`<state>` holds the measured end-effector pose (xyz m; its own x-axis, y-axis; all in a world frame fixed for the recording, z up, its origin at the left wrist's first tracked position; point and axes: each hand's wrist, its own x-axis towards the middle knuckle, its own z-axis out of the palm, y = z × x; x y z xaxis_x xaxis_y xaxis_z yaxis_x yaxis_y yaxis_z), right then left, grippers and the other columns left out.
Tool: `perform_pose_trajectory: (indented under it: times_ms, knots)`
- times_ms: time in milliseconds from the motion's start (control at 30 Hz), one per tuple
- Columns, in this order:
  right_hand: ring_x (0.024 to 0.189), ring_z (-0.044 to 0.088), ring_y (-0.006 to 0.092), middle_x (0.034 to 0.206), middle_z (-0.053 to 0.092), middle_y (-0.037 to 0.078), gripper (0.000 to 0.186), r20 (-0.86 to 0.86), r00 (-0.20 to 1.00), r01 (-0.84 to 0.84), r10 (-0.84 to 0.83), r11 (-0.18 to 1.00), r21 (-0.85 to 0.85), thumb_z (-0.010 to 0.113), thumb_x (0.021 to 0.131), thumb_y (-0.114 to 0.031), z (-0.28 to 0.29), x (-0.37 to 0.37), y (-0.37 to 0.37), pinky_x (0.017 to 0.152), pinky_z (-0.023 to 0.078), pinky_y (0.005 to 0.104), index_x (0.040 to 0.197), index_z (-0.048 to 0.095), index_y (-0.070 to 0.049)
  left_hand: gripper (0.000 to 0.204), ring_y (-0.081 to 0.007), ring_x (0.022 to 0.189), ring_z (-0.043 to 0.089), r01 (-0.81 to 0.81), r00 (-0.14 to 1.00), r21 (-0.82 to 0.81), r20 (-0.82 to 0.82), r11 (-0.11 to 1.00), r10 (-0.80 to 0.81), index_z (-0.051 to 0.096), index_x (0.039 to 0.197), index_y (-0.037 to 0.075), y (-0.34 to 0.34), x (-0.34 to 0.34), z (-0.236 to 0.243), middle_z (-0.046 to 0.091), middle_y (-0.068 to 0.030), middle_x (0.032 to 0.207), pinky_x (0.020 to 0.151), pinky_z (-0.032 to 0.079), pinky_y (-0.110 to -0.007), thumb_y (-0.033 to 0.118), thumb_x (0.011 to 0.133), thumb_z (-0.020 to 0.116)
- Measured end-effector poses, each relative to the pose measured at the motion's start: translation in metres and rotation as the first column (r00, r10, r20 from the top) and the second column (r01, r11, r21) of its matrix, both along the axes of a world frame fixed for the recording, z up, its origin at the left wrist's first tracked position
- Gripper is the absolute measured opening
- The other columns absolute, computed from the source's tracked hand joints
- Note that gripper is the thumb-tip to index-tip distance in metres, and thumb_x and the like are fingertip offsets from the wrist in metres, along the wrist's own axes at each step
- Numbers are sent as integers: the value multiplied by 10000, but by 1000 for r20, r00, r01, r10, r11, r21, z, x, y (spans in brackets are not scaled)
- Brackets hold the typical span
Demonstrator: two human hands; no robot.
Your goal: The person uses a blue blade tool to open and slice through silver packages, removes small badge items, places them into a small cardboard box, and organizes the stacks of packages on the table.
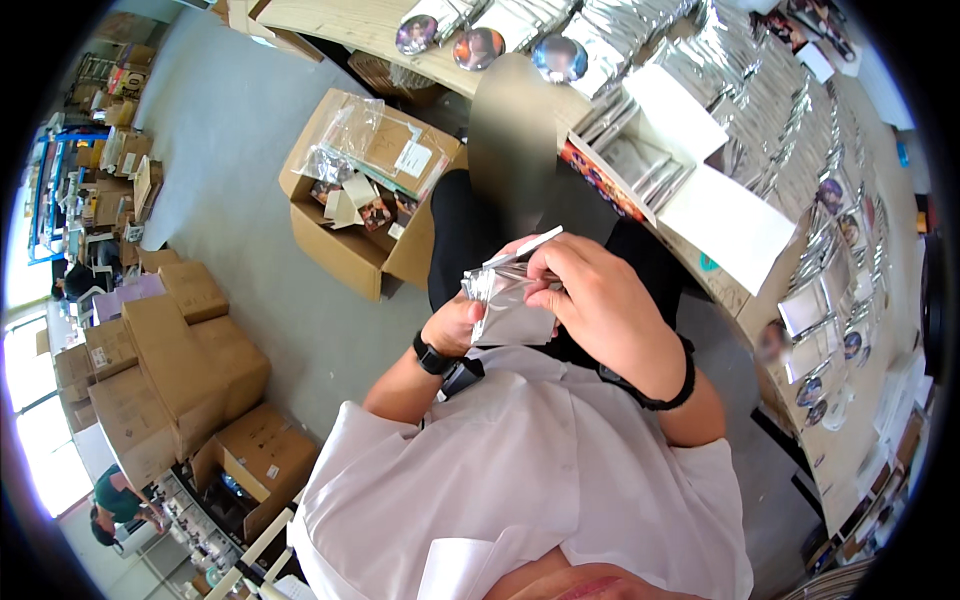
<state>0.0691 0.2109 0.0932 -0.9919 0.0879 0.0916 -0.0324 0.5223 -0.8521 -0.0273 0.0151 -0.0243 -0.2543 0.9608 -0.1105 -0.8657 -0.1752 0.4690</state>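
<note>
Above my lap, my left hand (456, 322) is closed around a small stack of silver-and-white foil packets (515, 322). My right hand (606, 300) is curled over the same stack, with thumb and forefinger pinched at the packets' upper edges. A thin white flat edge stands up at the top of the stack. The left fingers behind the packets are mostly hidden. Beyond my right hand, an open white-lined box (632, 172) with a colourful printed side sits at the table edge, and similar silver packets stand inside it.
Rows of silver packets (790, 130) and round picture badges (478, 48) cover the wooden table (730, 290). On the floor, an open carton (345, 240) holds plastic wrap and printed boxes. Stacked cartons (165, 350) stand to the left, near another person (122, 500).
</note>
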Motion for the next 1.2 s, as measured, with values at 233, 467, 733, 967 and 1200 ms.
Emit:
perform_pose_trajectory:
  times_ms: [233, 467, 733, 967, 1200]
  knots:
    - [734, 729, 224, 973, 684, 100, 223, -28, 978, 209, -208, 973, 97, 802, 932, -13, 37, 0, -4, 652, 576, 338, 1073, 630, 4, 1207, -389, 1287, 664, 12, 995, 168, 96, 986, -28, 221, 1719, 114, 3, -19, -2, 548, -186, 1541, 1074, 573, -562, 463, 814, 938]
    - [926, 712, 123, 955, 724, 40, 303, -15, 911, 413, -413, 909, 48, 746, 972, -21, 185, -47, 68, 790, 570, 261, 1254, 639, -53, 1176, -389, 1283, 672, 22, 988, 334, 135, 942, -71, 226, 1710, 122, 21, -39, -28, 622, -264, 1424, 1119, 539, -608, 505, 842, 921]
    - [880, 709, 112, 947, 719, 5, 225, 368, 916, 157, -156, 987, 27, 750, 1014, -235, 143, -240, 223, 867, 573, 294, 1187, 679, -109, 1005, -392, 1301, 651, -126, 967, 331, 251, 935, 42, 316, 1671, 153, 1, -44, -44, 596, -255, 1438, 1128, 516, -655, 504, 903, 861]
    - [856, 715, 123, 926, 725, 26, 132, 441, 865, 246, -242, 968, 48, 757, 1001, -129, 53, -322, 237, 787, 599, 303, 1116, 714, -79, 1007, -391, 1287, 655, -264, 931, 251, 319, 931, 177, 326, 1669, 171, -37, -47, -74, 578, -251, 1450, 1118, 514, -672, 495, 891, 877]
    - [828, 706, 163, 933, 731, 56, 174, 232, 914, 260, -332, 921, 291, 830, 922, -149, 5, -330, 277, 747, 578, 332, 1050, 776, -44, 1003, -401, 1315, 627, -253, 946, 225, 262, 941, 192, 351, 1667, 198, -31, -60, -67, 564, -261, 1458, 935, 631, -637, 514, 876, 882]
